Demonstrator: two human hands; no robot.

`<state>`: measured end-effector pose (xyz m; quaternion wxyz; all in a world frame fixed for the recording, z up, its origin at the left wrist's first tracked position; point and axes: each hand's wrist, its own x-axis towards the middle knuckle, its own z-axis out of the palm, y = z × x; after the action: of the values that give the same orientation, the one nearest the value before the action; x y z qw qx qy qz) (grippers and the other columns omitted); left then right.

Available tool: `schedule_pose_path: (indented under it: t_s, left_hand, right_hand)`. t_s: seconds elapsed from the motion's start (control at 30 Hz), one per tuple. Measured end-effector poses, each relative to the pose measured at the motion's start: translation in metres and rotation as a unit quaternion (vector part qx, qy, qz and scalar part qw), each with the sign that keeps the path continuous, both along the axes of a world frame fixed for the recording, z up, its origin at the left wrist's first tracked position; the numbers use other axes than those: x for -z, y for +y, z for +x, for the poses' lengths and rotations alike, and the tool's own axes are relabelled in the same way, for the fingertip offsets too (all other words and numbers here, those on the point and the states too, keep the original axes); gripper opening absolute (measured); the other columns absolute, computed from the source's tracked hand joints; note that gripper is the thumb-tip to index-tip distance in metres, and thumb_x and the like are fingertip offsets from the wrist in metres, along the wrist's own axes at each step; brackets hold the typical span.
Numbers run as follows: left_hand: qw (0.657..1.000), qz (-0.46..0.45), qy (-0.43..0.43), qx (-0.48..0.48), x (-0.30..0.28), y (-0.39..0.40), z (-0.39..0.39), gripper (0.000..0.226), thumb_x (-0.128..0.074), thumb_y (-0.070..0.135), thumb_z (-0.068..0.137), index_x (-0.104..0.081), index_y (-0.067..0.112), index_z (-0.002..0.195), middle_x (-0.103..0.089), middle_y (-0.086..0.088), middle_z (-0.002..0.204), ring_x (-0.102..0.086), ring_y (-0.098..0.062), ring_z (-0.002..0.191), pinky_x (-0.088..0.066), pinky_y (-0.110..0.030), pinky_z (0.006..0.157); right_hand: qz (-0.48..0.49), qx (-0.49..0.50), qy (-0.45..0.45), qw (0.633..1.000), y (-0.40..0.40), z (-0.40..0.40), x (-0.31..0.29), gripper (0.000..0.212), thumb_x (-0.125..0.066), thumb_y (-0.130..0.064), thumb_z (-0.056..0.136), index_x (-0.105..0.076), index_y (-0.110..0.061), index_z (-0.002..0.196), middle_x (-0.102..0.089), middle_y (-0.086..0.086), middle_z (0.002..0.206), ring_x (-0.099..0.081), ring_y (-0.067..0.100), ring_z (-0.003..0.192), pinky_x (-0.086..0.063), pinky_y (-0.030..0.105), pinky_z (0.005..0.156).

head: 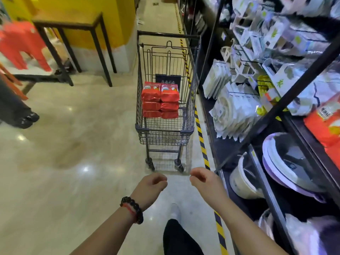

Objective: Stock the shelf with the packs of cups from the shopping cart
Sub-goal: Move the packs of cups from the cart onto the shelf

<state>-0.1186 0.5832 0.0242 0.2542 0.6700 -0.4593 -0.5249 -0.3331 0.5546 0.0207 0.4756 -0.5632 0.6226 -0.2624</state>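
We stand in a shop aisle, both arms out in front, the floor below us pale and glossy. Our left hand (151, 184), a dark bead bracelet (132, 209) on its wrist, hangs with fingers loosely curled and nothing in it; our right hand (203, 178) is the same, fingers slackly bent, holding nothing. Both hands are well short of the shopping cart (165, 129), which sits ahead of us on the floor, its push bar at the far end. Inside the cart's wire basket, toward the far half, lie the red packs of cups (160, 100), stacked in two columns side by side, three layers visible in each; the near half of the basket floor shows bare mesh. A yellow-and-black striped floor tape (201, 142) runs just right of the cart, along the foot of the shelf (287, 100). The dark metal shelf fills our right side: white and pale green packets on the upper levels, round lidded pans lower down, and orange-red packs (327, 124) at the right edge, too blurred to read. To the left, a dark-framed table (73, 24) stands before a yellow wall, and a dark shoe (27, 119) of another person shows at the left edge.
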Motion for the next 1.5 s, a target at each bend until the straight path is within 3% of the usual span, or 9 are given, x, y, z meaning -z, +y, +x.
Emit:
schedule_pose_path:
  t_s: [0.23,0.5,0.63,0.83,0.97,1.13,1.27,1.4,1.5]
  left_hand:
    - [0.999,-0.001,-0.042,-0.030,-0.010,-0.104,0.016,0.009,-0.061,0.022,0.093,-0.068,0.025,0.087,-0.067,0.011,0.085,-0.064,-0.009,0.088,-0.044,-0.021,0.070]
    - [0.997,-0.020,-0.027,-0.072,-0.013,-0.201,0.034,0.016,-0.062,0.011,0.091,-0.067,0.023,0.081,-0.065,0.010,0.075,-0.058,0.011,0.059,-0.042,-0.004,0.057]
    - [0.997,-0.015,-0.019,-0.078,-0.004,-0.248,0.051,0.014,-0.062,0.017,0.092,-0.067,0.027,0.083,-0.067,0.013,0.084,-0.063,0.003,0.072,-0.043,-0.006,0.058]
    - [0.998,0.002,0.001,-0.058,0.015,-0.326,0.086,0.013,-0.061,0.020,0.091,-0.068,0.027,0.083,-0.069,0.010,0.096,-0.064,-0.012,0.095,-0.051,-0.030,0.087]
    - [0.999,0.002,0.005,-0.053,0.015,-0.383,0.113,0.018,-0.061,0.020,0.090,-0.067,0.030,0.076,-0.068,0.013,0.089,-0.062,-0.005,0.084,-0.045,-0.017,0.070]
    - [1.000,-0.001,-0.008,-0.029,0.016,-0.448,0.136,0.012,-0.059,0.023,0.092,-0.068,0.026,0.085,-0.064,0.018,0.094,-0.060,-0.004,0.093,-0.043,-0.020,0.075]
    - [0.999,0.029,0.006,-0.022,0.023,-0.487,0.141,0.013,-0.057,0.020,0.093,-0.065,0.023,0.083,-0.066,0.009,0.099,-0.059,-0.009,0.091,-0.043,-0.019,0.070]
    - [0.999,0.038,-0.010,0.002,0.040,-0.533,0.142,0.026,-0.054,0.017,0.094,-0.056,0.026,0.070,-0.058,0.008,0.082,-0.054,-0.018,0.081,-0.047,-0.032,0.073]
    - [0.998,0.064,-0.023,-0.012,0.057,-0.574,0.136,0.013,-0.057,0.024,0.095,-0.063,0.030,0.086,-0.064,0.009,0.091,-0.061,-0.017,0.085,-0.045,-0.022,0.066]
  right_hand:
    - [-0.003,-0.029,-0.025,0.999,-0.123,0.023,0.010,0.030,-0.065,-0.015,0.091,-0.068,-0.045,0.084,-0.070,-0.023,0.081,-0.062,-0.008,0.075,-0.046,0.006,0.062]
    - [-0.009,-0.056,-0.032,0.998,-0.232,0.045,0.003,0.030,-0.064,-0.013,0.091,-0.068,-0.042,0.086,-0.069,-0.028,0.084,-0.063,-0.006,0.078,-0.048,0.006,0.063]
    - [0.001,-0.054,-0.021,0.998,-0.276,0.063,0.013,0.031,-0.064,-0.012,0.090,-0.069,-0.041,0.083,-0.071,-0.017,0.079,-0.062,-0.003,0.069,-0.047,0.007,0.061]
    - [0.005,-0.054,0.026,0.998,-0.349,0.102,0.019,0.033,-0.064,-0.011,0.089,-0.068,-0.042,0.078,-0.071,-0.009,0.077,-0.062,0.008,0.067,-0.051,0.021,0.063]
    - [0.008,-0.045,0.032,0.998,-0.400,0.127,0.014,0.032,-0.065,-0.008,0.090,-0.068,-0.038,0.079,-0.066,-0.009,0.072,-0.054,0.006,0.061,-0.046,0.021,0.060]
    - [0.024,-0.032,0.025,0.999,-0.456,0.143,0.016,0.029,-0.061,-0.009,0.092,-0.069,-0.036,0.084,-0.064,-0.012,0.061,-0.046,-0.001,0.047,-0.039,0.016,0.048]
    - [0.056,-0.026,0.037,0.997,-0.491,0.138,0.033,0.023,-0.056,-0.019,0.093,-0.071,-0.036,0.090,-0.073,-0.008,0.077,-0.052,0.003,0.053,-0.042,0.023,0.049]
    - [0.056,-0.009,0.055,0.997,-0.539,0.130,0.062,0.025,-0.064,-0.018,0.090,-0.069,-0.042,0.083,-0.071,-0.019,0.082,-0.062,-0.005,0.066,-0.045,0.009,0.055]
    - [0.054,-0.022,0.062,0.996,-0.585,0.127,0.093,0.032,-0.067,-0.014,0.089,-0.066,-0.044,0.080,-0.070,-0.019,0.084,-0.063,-0.007,0.072,-0.045,0.005,0.059]
